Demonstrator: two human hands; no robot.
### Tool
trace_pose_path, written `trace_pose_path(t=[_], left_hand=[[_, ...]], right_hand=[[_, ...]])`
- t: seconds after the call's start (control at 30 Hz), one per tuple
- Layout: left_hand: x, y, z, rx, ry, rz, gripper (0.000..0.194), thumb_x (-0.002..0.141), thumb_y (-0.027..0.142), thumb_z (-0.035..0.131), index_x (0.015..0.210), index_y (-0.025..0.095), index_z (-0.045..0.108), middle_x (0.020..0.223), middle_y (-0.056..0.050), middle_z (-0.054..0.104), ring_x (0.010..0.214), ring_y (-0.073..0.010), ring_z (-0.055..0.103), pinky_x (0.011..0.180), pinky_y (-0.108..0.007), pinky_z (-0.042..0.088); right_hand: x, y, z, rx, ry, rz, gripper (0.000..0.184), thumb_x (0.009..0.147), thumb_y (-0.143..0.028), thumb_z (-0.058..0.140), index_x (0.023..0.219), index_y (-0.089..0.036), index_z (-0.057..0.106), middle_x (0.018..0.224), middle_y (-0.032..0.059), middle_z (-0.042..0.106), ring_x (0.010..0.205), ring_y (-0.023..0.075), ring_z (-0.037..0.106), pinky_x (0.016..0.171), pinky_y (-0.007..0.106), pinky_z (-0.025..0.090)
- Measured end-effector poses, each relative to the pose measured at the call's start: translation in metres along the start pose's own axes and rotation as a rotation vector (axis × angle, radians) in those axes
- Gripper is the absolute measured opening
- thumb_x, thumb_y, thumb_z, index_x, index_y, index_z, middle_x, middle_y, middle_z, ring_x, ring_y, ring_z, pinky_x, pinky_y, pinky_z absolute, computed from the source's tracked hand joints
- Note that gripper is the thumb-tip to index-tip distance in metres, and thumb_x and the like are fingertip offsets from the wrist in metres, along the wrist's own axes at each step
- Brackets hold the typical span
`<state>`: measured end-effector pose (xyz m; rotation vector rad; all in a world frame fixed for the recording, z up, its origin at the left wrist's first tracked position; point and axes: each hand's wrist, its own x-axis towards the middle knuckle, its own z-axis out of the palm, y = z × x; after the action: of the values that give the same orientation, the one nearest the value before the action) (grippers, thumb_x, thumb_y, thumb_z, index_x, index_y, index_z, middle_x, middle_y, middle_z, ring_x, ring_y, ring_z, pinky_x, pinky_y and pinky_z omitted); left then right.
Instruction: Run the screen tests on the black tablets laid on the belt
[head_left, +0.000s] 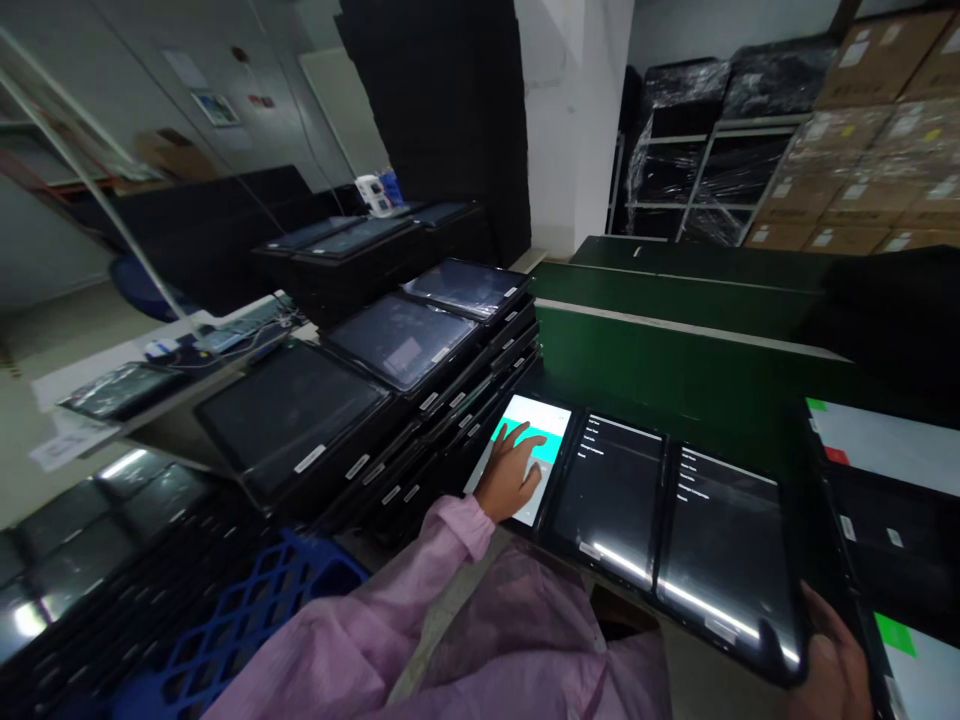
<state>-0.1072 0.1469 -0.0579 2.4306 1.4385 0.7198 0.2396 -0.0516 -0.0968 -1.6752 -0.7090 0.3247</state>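
Fingers of the right hand (834, 660) sit at the near right corner of the rightmost menu tablet (727, 550), can't tell if they're clamped! Across to the left hand (511, 475), fingers spread apart, lit tablet (556, 445) directly beneath, contact unclear; beyond, stacked tablets (401, 340) rise beside green worktop (645, 360).
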Motion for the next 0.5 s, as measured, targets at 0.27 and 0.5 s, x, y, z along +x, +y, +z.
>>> trace_pose_path(t=[0.27,0.5], left_hand=[[-0.01,-0.009,-0.01,-0.074,0.065,-0.041,0.04,0.091,0.01,0.048,0.127,0.024,0.06,0.13,-0.007,0.07,0.145,-0.0262,0.05,0.129,-0.06,0.026],[-0.05,-0.034,-0.02,-0.075,0.249,-0.123,0.041,0.093,0.012,0.045,0.13,0.02,0.058,0.137,-0.012,0.064,0.145,-0.0255,0.048,0.127,-0.053,0.034]], right_hand=[[0.0,-0.003,0.001,-0.019,0.021,0.051,0.052,0.099,-0.042,0.05,0.142,-0.017,0.064,0.145,0.0129,0.061,0.138,0.0402,0.051,0.12,0.064,0.033],[-0.004,-0.011,0.01,-0.044,0.094,0.061,0.054,0.097,-0.05,0.049,0.141,-0.025,0.068,0.143,0.014,0.062,0.137,0.0427,0.053,0.12,0.065,0.036]])
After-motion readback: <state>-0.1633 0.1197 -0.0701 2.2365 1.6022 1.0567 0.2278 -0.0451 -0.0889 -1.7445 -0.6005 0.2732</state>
